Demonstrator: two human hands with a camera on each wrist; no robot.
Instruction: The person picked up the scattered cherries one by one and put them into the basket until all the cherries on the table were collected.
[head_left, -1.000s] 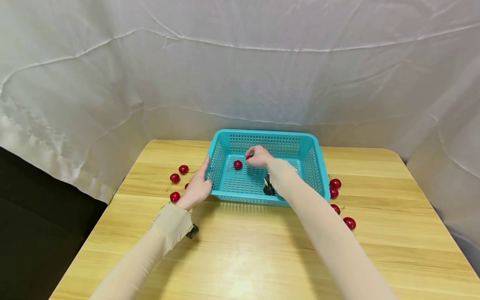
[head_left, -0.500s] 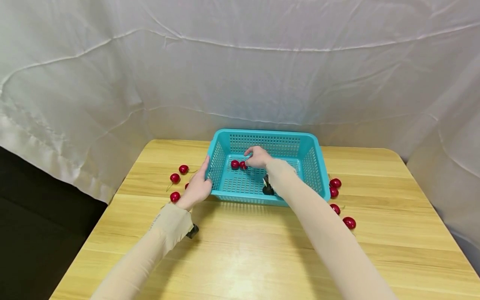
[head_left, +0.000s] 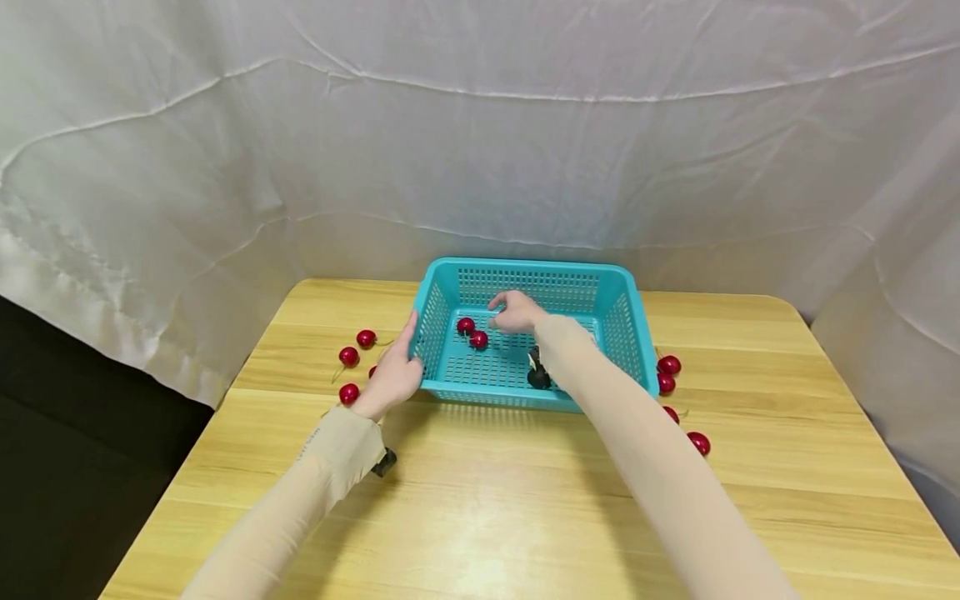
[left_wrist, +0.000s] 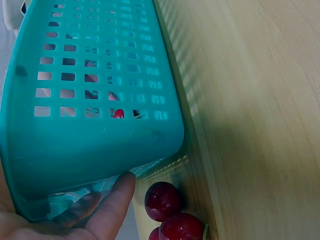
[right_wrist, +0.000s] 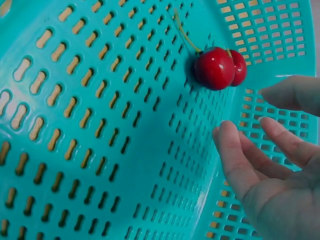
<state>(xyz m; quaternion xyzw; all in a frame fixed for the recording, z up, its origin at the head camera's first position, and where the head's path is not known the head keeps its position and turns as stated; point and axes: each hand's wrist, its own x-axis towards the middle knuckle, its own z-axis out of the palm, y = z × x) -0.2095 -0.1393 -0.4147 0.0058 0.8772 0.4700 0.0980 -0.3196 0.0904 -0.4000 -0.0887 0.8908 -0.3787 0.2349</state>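
Observation:
A turquoise plastic basket [head_left: 525, 397] with perforated walls sits on the table. Against its left wall, near the front corner, rests my left hand [head_left: 393, 379], its fingers fairly straight along the outside; the left wrist view has fingertips [left_wrist: 117, 200] by the basket's lower edge. Over the inside of the basket hovers my right hand [head_left: 517, 314], holding nothing, with thumb and fingers apart in the right wrist view. Two red cherries lie close together on the basket floor, left of that hand: a rear cherry [head_left: 465, 326] and a front cherry [head_left: 478, 340], whose stem shows in the right wrist view.
Several loose cherries [head_left: 348, 357] lie on the wooden table [head_left: 480, 517] left of the basket, some beside my left hand. More cherries [head_left: 669, 365] lie on the right, partly behind my right forearm. A pale curtain [head_left: 480, 167] hangs behind the table.
My right hand has let go of a cherry, which has come down beside the other one in the basket. Both cherries have shifted slightly left. My left hand has stayed at the basket's side.

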